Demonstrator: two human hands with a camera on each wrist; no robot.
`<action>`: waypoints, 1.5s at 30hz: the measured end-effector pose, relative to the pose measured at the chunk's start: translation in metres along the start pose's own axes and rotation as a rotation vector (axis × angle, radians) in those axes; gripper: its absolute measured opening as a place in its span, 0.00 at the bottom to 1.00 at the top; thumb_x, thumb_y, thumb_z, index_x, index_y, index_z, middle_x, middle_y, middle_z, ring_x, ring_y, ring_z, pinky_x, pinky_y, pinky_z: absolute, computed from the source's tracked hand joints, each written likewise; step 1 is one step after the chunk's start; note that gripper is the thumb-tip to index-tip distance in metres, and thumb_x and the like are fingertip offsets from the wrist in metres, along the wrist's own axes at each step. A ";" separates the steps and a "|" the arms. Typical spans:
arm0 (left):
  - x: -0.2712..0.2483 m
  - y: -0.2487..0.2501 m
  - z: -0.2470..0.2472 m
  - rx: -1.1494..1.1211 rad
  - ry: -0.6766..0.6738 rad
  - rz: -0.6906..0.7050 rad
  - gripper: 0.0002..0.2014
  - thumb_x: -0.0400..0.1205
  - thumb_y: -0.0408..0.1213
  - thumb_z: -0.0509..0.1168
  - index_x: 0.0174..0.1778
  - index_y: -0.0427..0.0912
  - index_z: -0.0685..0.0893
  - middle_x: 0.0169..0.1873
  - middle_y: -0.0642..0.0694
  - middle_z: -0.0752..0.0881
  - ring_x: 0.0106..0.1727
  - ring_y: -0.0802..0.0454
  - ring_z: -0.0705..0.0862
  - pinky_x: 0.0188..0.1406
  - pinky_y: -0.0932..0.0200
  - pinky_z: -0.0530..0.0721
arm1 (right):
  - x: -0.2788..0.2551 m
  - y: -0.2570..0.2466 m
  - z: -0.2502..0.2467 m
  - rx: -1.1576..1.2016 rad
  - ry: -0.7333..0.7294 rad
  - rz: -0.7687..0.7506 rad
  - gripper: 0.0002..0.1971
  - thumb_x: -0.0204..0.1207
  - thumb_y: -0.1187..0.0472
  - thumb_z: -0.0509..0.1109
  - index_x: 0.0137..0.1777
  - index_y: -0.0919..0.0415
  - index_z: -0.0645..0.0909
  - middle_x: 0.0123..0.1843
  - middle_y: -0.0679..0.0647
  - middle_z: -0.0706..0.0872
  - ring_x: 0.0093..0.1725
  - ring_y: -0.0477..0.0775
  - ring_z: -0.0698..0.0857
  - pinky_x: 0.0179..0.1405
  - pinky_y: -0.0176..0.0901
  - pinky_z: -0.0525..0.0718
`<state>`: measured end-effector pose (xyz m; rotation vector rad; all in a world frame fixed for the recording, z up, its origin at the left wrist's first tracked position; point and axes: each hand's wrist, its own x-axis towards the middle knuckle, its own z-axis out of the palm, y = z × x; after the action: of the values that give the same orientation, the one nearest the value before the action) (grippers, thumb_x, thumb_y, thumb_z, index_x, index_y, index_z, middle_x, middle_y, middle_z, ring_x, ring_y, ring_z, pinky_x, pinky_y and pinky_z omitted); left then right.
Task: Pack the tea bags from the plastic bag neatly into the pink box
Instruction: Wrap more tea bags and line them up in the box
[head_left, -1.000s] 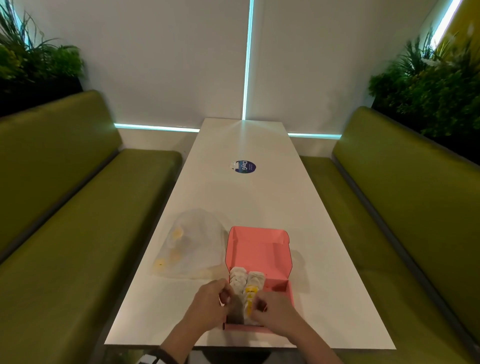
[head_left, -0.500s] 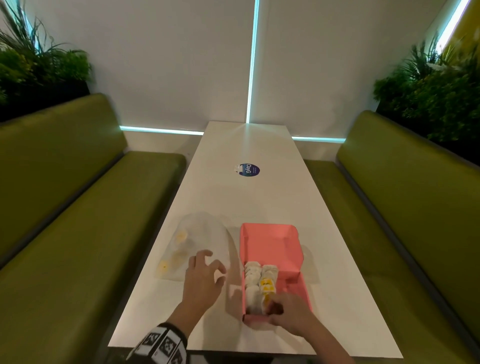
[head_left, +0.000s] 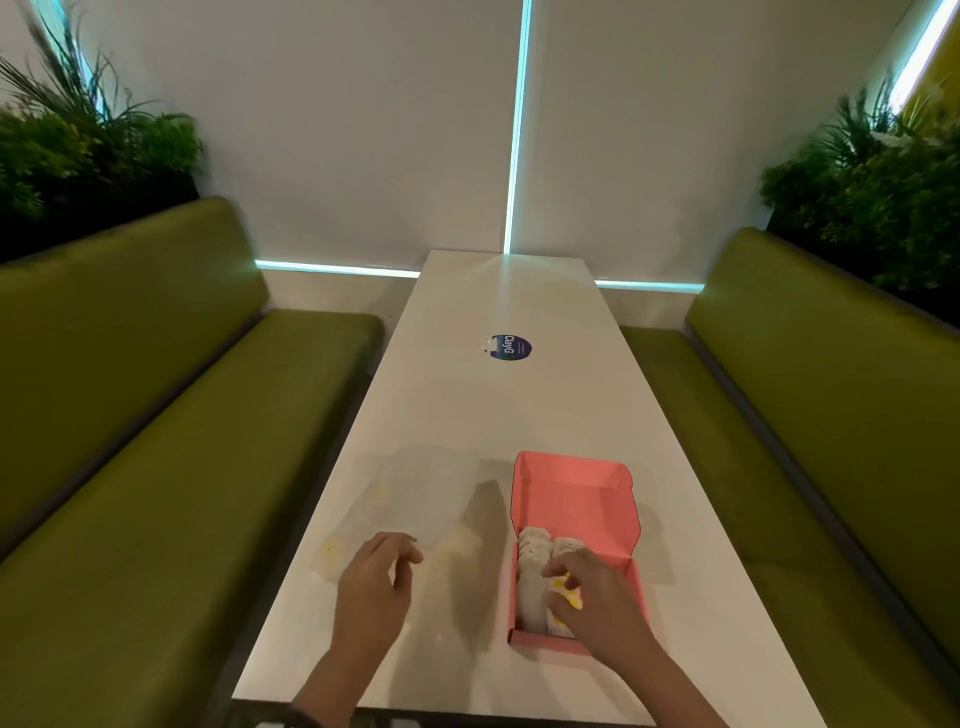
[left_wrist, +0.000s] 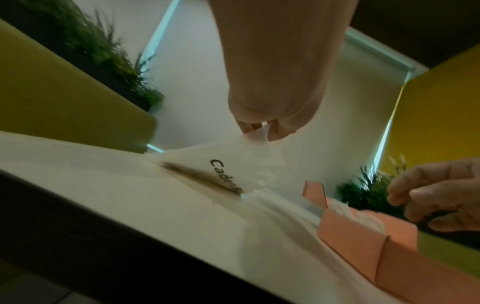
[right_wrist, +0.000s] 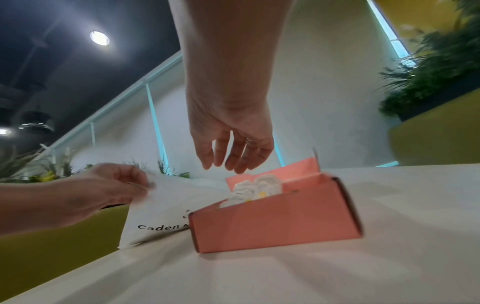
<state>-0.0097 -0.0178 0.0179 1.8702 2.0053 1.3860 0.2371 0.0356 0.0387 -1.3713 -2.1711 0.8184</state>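
Currently the plastic bag (head_left: 410, 512) is pinched at its near edge by the left hand (head_left: 375, 582), thumb and fingertips clamped on the film and lifting it a little off the white surface (head_left: 467, 405), as the left wrist view shows; this grip is judged to be for opening the bag or drawing it closer so that more tea bags can be reached. A few yellowish tags are seen faintly through the bag (count cannot be told, film is blurred). The pink box (head_left: 576, 499) is set just right of the bag, lid flap stood up at the far side so the tray is left open for loading. White tea bags (head_left: 535, 551) are lined up on edge in two rows inside, packed toward the near end, with the far part of the tray left unfilled. The right hand (head_left: 592, 597) is held low over the near rows, fingers loosely spread and grasping nothing in the right wrist view, probably to keep the upright bags from toppling. Packing is judged partly done.
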 end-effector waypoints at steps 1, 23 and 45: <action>-0.002 -0.002 -0.010 -0.047 0.062 0.003 0.26 0.65 0.12 0.72 0.31 0.53 0.80 0.36 0.57 0.86 0.41 0.63 0.84 0.44 0.80 0.78 | 0.004 -0.005 0.004 0.009 0.023 -0.053 0.14 0.70 0.65 0.72 0.45 0.42 0.78 0.48 0.36 0.78 0.48 0.37 0.77 0.45 0.24 0.70; -0.006 0.044 -0.076 0.417 -0.478 -0.327 0.21 0.79 0.66 0.48 0.56 0.67 0.84 0.82 0.61 0.51 0.78 0.57 0.60 0.75 0.50 0.58 | 0.036 -0.095 0.069 -0.433 -0.016 -0.547 0.09 0.56 0.60 0.76 0.37 0.56 0.82 0.42 0.49 0.83 0.40 0.51 0.83 0.36 0.39 0.82; -0.024 0.053 -0.061 0.422 -0.531 -0.433 0.37 0.79 0.41 0.59 0.81 0.54 0.45 0.79 0.60 0.52 0.49 0.55 0.78 0.37 0.65 0.72 | 0.062 -0.100 0.092 -0.709 -0.486 -0.127 0.08 0.81 0.63 0.58 0.52 0.61 0.79 0.53 0.59 0.81 0.51 0.58 0.82 0.45 0.41 0.76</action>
<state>0.0011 -0.0791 0.0752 1.5511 2.3063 0.3313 0.0882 0.0366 0.0435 -1.4062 -3.0928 0.3510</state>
